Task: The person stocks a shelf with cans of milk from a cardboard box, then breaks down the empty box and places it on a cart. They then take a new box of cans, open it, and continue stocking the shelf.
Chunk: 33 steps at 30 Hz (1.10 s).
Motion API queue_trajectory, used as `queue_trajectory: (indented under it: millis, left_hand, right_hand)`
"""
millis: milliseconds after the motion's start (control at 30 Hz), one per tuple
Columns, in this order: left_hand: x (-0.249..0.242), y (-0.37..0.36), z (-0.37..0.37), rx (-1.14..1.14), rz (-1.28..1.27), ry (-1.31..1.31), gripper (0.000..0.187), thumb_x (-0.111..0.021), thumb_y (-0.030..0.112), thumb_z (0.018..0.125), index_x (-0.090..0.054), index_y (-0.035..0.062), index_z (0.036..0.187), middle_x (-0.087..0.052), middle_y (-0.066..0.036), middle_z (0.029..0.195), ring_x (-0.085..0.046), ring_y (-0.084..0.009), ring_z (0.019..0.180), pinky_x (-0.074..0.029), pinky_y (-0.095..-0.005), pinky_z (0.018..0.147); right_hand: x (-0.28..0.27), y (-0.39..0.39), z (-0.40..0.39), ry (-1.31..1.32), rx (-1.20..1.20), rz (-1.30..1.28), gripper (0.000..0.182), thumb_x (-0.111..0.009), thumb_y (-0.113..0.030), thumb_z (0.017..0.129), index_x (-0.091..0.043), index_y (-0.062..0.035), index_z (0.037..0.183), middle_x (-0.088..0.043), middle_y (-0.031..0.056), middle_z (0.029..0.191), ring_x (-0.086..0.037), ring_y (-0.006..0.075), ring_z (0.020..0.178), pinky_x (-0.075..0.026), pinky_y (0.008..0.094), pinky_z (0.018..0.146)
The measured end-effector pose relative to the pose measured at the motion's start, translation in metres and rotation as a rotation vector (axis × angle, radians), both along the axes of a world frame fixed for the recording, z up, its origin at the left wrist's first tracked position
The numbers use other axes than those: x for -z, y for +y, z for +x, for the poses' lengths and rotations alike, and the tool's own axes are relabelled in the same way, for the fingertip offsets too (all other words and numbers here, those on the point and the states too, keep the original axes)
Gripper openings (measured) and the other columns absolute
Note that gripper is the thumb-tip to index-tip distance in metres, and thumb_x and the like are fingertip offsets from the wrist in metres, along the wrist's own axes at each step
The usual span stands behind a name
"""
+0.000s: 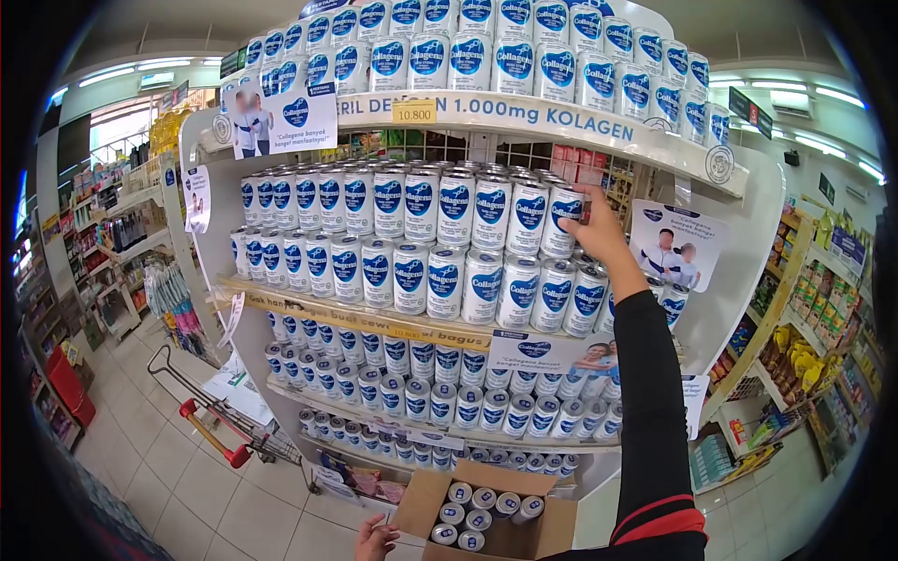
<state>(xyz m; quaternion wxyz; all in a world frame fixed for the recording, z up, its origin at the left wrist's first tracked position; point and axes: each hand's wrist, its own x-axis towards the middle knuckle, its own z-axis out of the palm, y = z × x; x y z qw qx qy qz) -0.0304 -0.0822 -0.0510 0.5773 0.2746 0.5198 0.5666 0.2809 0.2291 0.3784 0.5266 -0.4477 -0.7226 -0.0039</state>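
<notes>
My right hand (599, 229) is at the right end of the middle shelf's upper layer, its fingers and thumb around a white and blue can (563, 222) that stands upright on the lower layer. Other cans of the same kind (491, 215) stand in rows to its left. Low in the view, my left hand (376, 539) is beside the left flap of an open cardboard box (559, 524), with its fingers partly bent and apart and no can in them. Several upright cans (482, 497) stand inside the box.
The curved display shelf (599, 136) holds stacked cans on several levels. A shopping trolley (224, 425) with a red handle stands at the left on the tiled floor. Store shelves (804, 309) with packaged goods line the right side, and more goods are at the far left.
</notes>
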Motion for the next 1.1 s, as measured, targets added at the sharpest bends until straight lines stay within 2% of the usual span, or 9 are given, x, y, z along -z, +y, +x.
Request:
queue_trajectory:
  millis: [467,567,667,733,867,933,967,1000,1100]
  left_hand:
    - [-0.001,-0.007,-0.002,0.037,0.007,0.008,0.041,-0.045,0.033,0.084,-0.041,0.0127,0.119,-0.052,-0.001,0.096,-0.050,-0.0110,0.083,-0.039,-0.0268,0.072]
    - [-0.003,-0.009,-0.005,0.040,0.008,0.010,0.040,-0.045,0.031,0.084,-0.041,0.0123,0.118,-0.053,-0.001,0.096,-0.050,-0.0107,0.083,-0.039,-0.0263,0.072]
    - [-0.011,-0.010,-0.004,0.054,0.003,0.012,0.039,-0.045,0.030,0.084,-0.041,0.0114,0.118,-0.054,-0.001,0.096,-0.049,-0.0103,0.082,-0.039,-0.0253,0.072]
    - [-0.012,-0.013,-0.005,0.060,-0.021,0.020,0.039,-0.045,0.029,0.084,-0.042,0.0109,0.118,-0.054,-0.001,0.095,-0.049,-0.0101,0.082,-0.039,-0.0248,0.072]
    - [-0.015,-0.016,-0.004,0.037,0.043,0.012,0.037,-0.047,0.026,0.082,-0.043,0.0101,0.116,-0.056,-0.002,0.092,-0.051,-0.0117,0.078,-0.041,-0.0259,0.068]
    - [-0.017,-0.016,-0.007,0.014,0.071,0.063,0.035,-0.048,0.023,0.081,-0.046,0.0093,0.113,-0.059,-0.005,0.086,-0.055,-0.0141,0.073,-0.044,-0.0282,0.064]
    - [-0.011,-0.013,-0.011,0.020,-0.040,-0.005,0.038,-0.049,0.019,0.079,-0.042,0.0106,0.115,-0.058,-0.006,0.089,-0.054,-0.0146,0.077,-0.042,-0.0283,0.065]
    - [-0.005,-0.010,-0.015,0.027,-0.158,-0.069,0.042,-0.050,0.015,0.077,-0.038,0.0120,0.117,-0.058,-0.007,0.093,-0.054,-0.0151,0.080,-0.040,-0.0283,0.066]
    - [0.000,-0.009,-0.014,0.061,-0.203,0.056,0.039,-0.049,0.012,0.075,-0.040,0.0118,0.114,-0.057,-0.006,0.093,-0.053,-0.0146,0.080,-0.040,-0.0269,0.067]
  right_hand:
    - [0.009,0.004,0.000,-0.058,0.007,0.029,0.055,-0.065,-0.013,0.069,-0.036,-0.0116,0.115,-0.056,0.0210,0.098,-0.056,0.0333,0.090,-0.043,0.0373,0.076]
    - [0.010,0.001,-0.001,-0.080,0.056,0.003,0.056,-0.063,-0.007,0.071,-0.035,-0.0096,0.118,-0.056,0.0168,0.100,-0.058,0.0263,0.085,-0.046,0.0324,0.072]
    - [0.010,-0.006,-0.006,-0.081,0.075,-0.019,0.056,-0.063,-0.009,0.072,-0.034,-0.0100,0.120,-0.056,0.0174,0.098,-0.058,0.0265,0.085,-0.046,0.0326,0.072]
    - [0.011,-0.008,-0.008,-0.069,0.096,0.002,0.057,-0.064,-0.013,0.070,-0.034,-0.0129,0.118,-0.058,0.0184,0.084,-0.058,0.0321,0.080,-0.044,0.0379,0.070]
    - [0.012,-0.010,-0.011,-0.087,0.151,0.025,0.059,-0.064,-0.013,0.071,-0.032,-0.0130,0.121,-0.058,0.0190,0.085,-0.058,0.0334,0.080,-0.043,0.0389,0.071]
    - [0.015,-0.011,-0.010,-0.128,0.171,0.238,0.063,-0.063,-0.012,0.070,-0.029,-0.0113,0.123,-0.054,0.0219,0.096,-0.055,0.0362,0.086,-0.043,0.0402,0.075]
    - [0.019,-0.011,-0.010,-0.149,0.182,0.337,0.065,-0.063,-0.011,0.070,-0.027,-0.0105,0.124,-0.052,0.0233,0.101,-0.054,0.0376,0.089,-0.043,0.0409,0.076]
    - [0.017,-0.025,-0.013,-0.093,0.167,0.267,0.063,-0.063,-0.011,0.070,-0.029,-0.0089,0.123,-0.050,0.0229,0.105,-0.053,0.0374,0.090,-0.043,0.0402,0.076]
    - [0.027,-0.108,-0.030,-0.014,-0.104,0.259,0.052,-0.062,-0.009,0.072,-0.037,-0.0070,0.118,-0.054,0.0168,0.097,-0.056,0.0268,0.083,-0.045,0.0329,0.073]
